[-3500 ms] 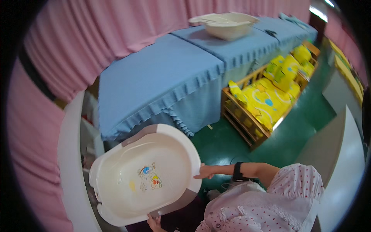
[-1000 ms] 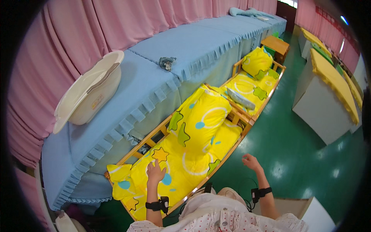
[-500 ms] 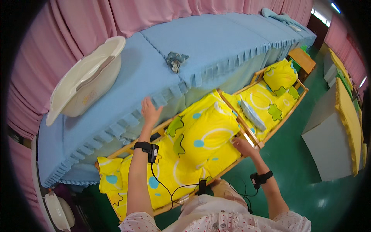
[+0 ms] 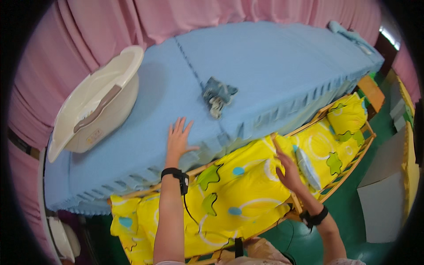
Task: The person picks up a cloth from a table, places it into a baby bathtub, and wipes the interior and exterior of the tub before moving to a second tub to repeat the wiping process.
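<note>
My left hand [image 4: 178, 141] is spread out with nothing in it, over the ruffled front edge of the blue-covered surface. Beyond it, a crumpled blue-grey cloth [image 4: 218, 93] lies on the blue cover [image 4: 274, 57]. My right hand [image 4: 289, 171] has its fingers stretched forward above the small wooden bed, beside its crosswise end; no object shows in it. Under both arms, a yellow patterned quilt [image 4: 247, 185] is spread over the bed. A flat light-blue cushion [image 4: 308, 168] rests right of my right hand, on the bedding of the adjoining bed.
A cream baby bathtub [image 4: 106, 101] stands on the blue cover at the left. A yellow pillow [image 4: 346, 118] sits at the far bed end, near a wooden stool-like piece [image 4: 371, 93]. Grey panels [image 4: 382, 210] with yellow tops stand at right. Pink curtains [image 4: 212, 20] hang behind.
My view has shifted toward the blue-covered surface. My right hand has left the near bed rail and reached forward over the bedding. The quilt's raised hump lies flatter.
</note>
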`<act>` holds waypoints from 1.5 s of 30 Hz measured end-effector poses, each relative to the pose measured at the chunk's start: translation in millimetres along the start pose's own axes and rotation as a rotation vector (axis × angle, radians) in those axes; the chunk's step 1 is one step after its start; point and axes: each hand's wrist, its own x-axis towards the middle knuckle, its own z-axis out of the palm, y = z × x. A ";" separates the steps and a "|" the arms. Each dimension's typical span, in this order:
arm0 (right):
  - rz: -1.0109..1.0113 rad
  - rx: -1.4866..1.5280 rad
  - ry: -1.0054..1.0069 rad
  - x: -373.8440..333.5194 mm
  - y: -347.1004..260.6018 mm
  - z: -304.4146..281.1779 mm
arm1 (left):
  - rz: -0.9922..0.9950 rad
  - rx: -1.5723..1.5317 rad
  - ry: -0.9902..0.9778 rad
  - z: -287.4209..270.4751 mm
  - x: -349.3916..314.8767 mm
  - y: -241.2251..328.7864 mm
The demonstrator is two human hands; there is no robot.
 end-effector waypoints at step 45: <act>0.171 1.213 -1.219 -353.6 -478.6 108.5 | -1.094 -0.589 0.566 -265.8 -655.8 273.3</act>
